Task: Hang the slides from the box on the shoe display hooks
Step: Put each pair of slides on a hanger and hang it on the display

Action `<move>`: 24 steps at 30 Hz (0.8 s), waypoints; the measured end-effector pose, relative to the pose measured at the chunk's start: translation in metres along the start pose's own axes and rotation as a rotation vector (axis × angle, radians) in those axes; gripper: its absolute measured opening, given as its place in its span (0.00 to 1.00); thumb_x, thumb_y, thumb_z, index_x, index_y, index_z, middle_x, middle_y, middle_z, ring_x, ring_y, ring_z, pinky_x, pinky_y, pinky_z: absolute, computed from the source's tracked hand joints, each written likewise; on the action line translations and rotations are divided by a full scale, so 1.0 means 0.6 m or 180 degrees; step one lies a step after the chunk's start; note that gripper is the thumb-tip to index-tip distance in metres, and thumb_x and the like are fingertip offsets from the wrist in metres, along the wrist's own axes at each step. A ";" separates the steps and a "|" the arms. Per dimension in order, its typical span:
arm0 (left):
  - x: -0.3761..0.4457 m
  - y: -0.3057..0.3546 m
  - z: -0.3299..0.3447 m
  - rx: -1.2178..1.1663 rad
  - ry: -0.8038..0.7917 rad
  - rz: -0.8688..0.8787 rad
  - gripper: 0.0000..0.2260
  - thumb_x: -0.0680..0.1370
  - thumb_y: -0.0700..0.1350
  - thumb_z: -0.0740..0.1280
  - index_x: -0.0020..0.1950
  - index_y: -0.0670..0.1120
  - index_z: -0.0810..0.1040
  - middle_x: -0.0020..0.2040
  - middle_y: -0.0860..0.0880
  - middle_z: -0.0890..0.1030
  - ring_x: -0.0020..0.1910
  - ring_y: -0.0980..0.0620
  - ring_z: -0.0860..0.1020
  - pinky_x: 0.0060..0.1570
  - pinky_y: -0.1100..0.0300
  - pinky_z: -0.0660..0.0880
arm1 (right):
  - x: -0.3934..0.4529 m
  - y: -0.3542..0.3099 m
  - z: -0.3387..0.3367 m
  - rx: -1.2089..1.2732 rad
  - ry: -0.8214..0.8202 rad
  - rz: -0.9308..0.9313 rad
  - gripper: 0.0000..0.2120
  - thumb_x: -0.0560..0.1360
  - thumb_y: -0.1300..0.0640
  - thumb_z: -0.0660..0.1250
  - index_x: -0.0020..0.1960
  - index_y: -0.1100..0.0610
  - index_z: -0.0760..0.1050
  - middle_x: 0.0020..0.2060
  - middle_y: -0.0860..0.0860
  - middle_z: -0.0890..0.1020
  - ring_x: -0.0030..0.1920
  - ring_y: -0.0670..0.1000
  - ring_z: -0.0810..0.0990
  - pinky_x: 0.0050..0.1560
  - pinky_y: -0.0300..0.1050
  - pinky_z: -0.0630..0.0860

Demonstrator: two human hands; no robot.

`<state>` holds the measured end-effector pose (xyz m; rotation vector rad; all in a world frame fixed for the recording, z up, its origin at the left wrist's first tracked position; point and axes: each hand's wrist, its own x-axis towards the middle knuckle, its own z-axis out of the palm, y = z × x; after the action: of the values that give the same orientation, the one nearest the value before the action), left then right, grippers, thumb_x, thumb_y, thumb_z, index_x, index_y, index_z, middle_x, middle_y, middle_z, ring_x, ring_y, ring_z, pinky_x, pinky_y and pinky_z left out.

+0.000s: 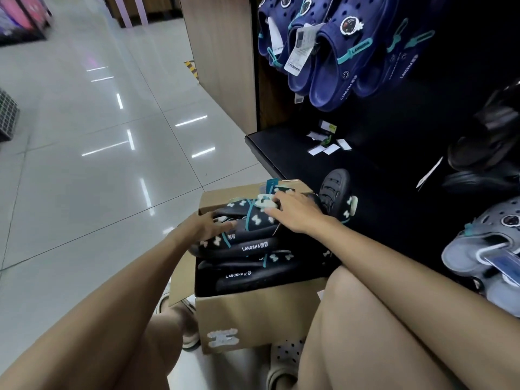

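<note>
An open cardboard box [253, 316] stands on the floor between my knees. It holds several dark navy slides [247, 246] with white bow charms and teal hangers, stacked flat. My left hand [209, 225] rests on the left end of the top pair [242, 220], fingers spread. My right hand [295, 211] lies over the right end of that pair, fingers bent around its strap and white hanger clip. Whether either hand is gripping or only touching I cannot tell for sure. One more slide [336, 192] stands upright at the box's far right corner.
The black display wall [394, 164] rises at the right, with blue clogs [332, 52] hung at the top, black shoes [489, 147] further right and grey clogs [486, 249] low right. Paper tags [327, 144] lie on its black base shelf. Glossy tiled floor spreads to the left.
</note>
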<state>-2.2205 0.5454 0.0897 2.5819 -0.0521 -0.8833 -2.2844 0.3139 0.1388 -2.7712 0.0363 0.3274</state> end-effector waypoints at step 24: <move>-0.123 0.089 -0.046 0.0174 0.2424 0.1125 0.28 0.68 0.59 0.72 0.61 0.47 0.69 0.52 0.48 0.71 0.51 0.47 0.71 0.42 0.54 0.69 | -0.030 -0.013 -0.018 0.1544 0.0242 0.1381 0.53 0.59 0.21 0.66 0.71 0.57 0.66 0.65 0.57 0.76 0.64 0.60 0.74 0.64 0.55 0.73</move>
<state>-2.2581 0.5186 0.1732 2.6628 -0.3002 0.2447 -2.2989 0.3171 0.1553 -2.2694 0.6520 0.2743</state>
